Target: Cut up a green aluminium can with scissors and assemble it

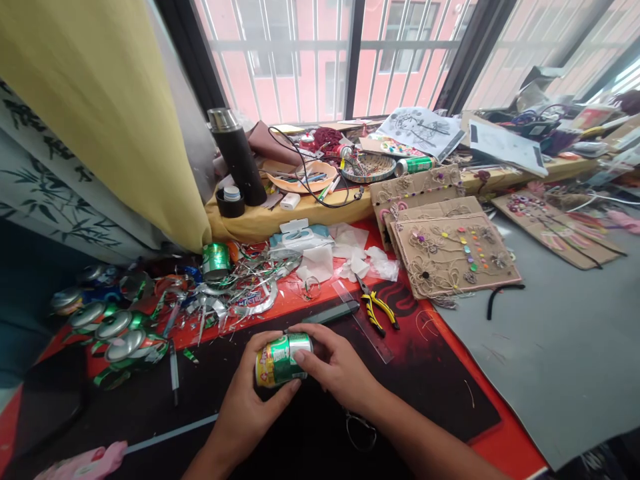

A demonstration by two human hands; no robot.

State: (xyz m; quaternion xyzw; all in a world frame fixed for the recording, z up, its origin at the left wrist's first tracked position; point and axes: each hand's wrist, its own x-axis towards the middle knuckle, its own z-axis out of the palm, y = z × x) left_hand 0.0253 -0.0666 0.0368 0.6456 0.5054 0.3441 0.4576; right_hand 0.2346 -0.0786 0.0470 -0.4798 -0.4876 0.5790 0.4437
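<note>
At a window-side surface [510, 437] of glossy red topped with a dark mat [430, 393], a person's two bare hands grip a small cylindrical can [281, 363] near the mat's front edge, the left hand [253, 383] wrapped around its yellow-and-green end and the right hand [337, 360] closed over the green-and-silver end. Printing covers the shiny metal, but the lettering is too small to read. To the left lie cut-open cans [125, 343] with round silver ends and curling green flaps, beside a tangle of thin, glinting metal strips [260, 293]. Beyond the hands are pliers [369, 310] with yellow-and-black handles, a clear, flat ruler [363, 323], crumpled white tissues [317, 263] and a pale blue wipes pack [305, 237]. At right, brown cardboard panels [445, 247] carry looped, fibrous twine and rows of bright, round buttons. A smooth black flask [243, 163] with a metallic cap stands on the yellow-draped sill, near a pale curtain [47, 143] bearing inky bamboo leaves and brushed characters.
</note>
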